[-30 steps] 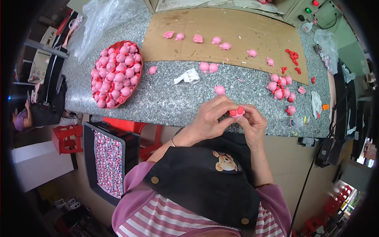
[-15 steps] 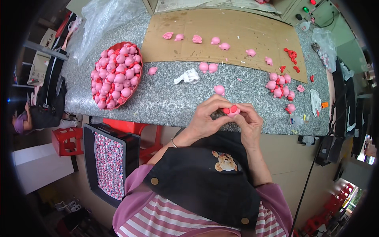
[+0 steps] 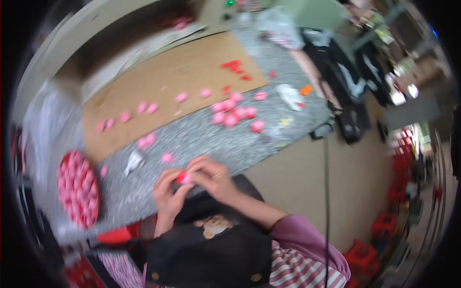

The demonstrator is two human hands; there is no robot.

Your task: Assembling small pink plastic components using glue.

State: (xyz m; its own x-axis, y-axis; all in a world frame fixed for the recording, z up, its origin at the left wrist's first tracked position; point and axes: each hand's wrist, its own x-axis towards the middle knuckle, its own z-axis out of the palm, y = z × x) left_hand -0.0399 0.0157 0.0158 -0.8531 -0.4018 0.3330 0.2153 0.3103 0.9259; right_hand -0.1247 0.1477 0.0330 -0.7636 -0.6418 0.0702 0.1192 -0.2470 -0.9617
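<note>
Between my two hands is a small round pink toy piece (image 3: 187, 180) with a red part (image 3: 181, 176) on it. My left hand (image 3: 167, 193) grips it from the left with thumb and fingers. From the other side my right hand (image 3: 213, 179) pinches it. Both hands are over the near edge of the grey speckled table (image 3: 185, 137). Just beyond them lies a single pink piece (image 3: 167, 158). A crumpled white tissue (image 3: 134, 161) rests farther left. Blur hides the finer details.
A red basket (image 3: 97, 204) full of pink pieces stands at the left. Pink pieces (image 3: 182, 97) and small red parts (image 3: 232, 66) lie on a cardboard sheet (image 3: 158, 72). A pink-and-red cluster (image 3: 231, 116) sits beside it. A dark cable (image 3: 326, 201) hangs at the right.
The whole view has swung to the right and tilted, so the table appears slanted and blurred. Both hands still hold the pink piece together.
</note>
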